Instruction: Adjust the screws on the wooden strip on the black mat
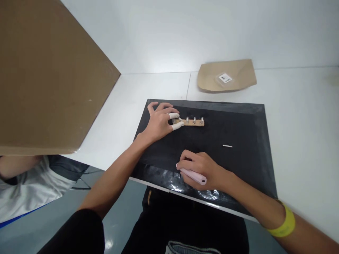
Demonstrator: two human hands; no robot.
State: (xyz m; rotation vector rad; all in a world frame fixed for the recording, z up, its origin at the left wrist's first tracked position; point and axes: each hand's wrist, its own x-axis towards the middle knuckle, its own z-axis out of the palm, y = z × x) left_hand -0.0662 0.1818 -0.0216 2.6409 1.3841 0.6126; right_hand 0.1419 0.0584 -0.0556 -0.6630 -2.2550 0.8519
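My left hand (160, 120) has white finger covers on its thumb and index finger. Those two fingertips close around the left end of a small wooden strip (191, 122), while the other fingers spread out. Several small clear or shiny pieces (194, 120) stand in a row along the strip; the end under my fingers is partly hidden. Nearer the front edge, my right hand (202, 167) is wrapped round a pale pink pen-like tool (194, 176), apart from the strip. The tool's exact kind does not show. A thin white stick (227, 146) lies on the black mat to the right.
A black mat (243, 141) covers the front of the white table (299, 123). Behind it lies brown paper (238, 70) with a small labelled clear packet (225, 78). A large brown board (47, 70) stands at the left, with another person's arm (19, 165) below it.
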